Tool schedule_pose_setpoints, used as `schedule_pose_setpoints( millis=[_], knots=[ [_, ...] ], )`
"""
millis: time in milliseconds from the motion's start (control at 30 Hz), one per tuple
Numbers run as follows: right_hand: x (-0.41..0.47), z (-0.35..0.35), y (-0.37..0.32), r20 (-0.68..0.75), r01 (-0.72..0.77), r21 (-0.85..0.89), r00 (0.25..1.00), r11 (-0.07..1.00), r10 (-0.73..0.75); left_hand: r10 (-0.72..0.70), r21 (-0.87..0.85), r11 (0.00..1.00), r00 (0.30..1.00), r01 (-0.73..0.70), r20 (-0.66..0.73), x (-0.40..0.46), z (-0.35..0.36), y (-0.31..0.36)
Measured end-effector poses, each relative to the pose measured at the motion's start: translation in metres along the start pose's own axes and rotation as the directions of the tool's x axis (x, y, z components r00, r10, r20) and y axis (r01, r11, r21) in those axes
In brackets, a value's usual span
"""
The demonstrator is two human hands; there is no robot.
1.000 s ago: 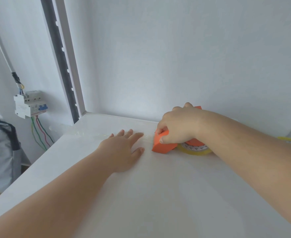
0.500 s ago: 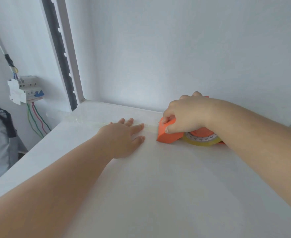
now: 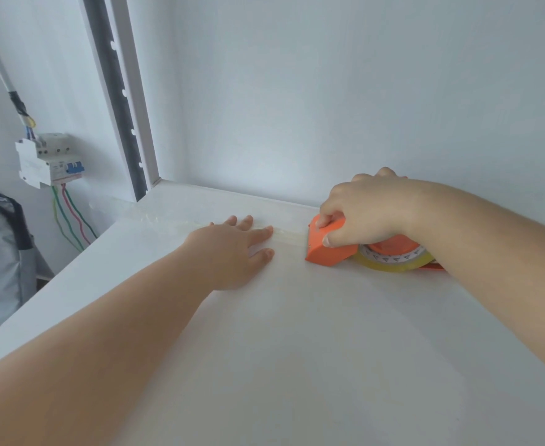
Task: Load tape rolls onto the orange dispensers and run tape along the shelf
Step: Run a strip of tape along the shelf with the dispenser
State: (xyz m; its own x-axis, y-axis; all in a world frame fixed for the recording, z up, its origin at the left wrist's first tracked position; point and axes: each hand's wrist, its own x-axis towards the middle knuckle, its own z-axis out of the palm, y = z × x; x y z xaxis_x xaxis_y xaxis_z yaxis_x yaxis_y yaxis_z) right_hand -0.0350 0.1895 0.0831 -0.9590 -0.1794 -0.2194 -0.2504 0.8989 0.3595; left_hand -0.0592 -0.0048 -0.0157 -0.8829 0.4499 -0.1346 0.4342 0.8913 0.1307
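**Tape line on a white shelf**

White shelf (image 3: 296, 365) fills the near view, both bare forearms reaching over it. Farther in, the left hand (image 3: 232, 249) lies flat, fingers spread open, pressing on a strip of clear tape (image 3: 168, 225) that runs leftward toward the shelf's left edge. Just right of it, the right hand (image 3: 364, 210) has its fingers closed around the orange dispenser (image 3: 329, 249), which rests on the shelf carrying a yellowish tape roll (image 3: 393, 263). Beyond stands the white back wall (image 3: 329, 91); far left, a breaker box (image 3: 49, 159) with coloured wires.
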Motion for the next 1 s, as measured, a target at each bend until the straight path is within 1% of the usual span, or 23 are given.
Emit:
schedule_pose_setpoints(
  millis=[333,733,867,1000],
  knots=[
    [-0.005,0.002,0.003,0.040,-0.027,-0.036,0.999,0.999,0.028,0.009,0.004,1.000,1.000,-0.009,-0.007,0.000,0.001,-0.001],
    [-0.011,0.001,0.004,0.091,-0.037,-0.025,0.995,0.999,0.039,0.016,0.010,1.000,1.000,-0.016,-0.007,-0.001,0.002,-0.001],
    [-0.005,0.002,-0.005,0.068,-0.019,-0.091,0.997,0.996,0.025,0.017,0.025,1.000,1.000,-0.017,-0.013,-0.001,0.002,0.000],
    [-0.001,0.008,-0.011,0.028,0.016,-0.102,1.000,0.995,-0.013,0.013,0.035,0.999,1.000,-0.013,-0.012,-0.002,0.002,0.001]
  ],
)
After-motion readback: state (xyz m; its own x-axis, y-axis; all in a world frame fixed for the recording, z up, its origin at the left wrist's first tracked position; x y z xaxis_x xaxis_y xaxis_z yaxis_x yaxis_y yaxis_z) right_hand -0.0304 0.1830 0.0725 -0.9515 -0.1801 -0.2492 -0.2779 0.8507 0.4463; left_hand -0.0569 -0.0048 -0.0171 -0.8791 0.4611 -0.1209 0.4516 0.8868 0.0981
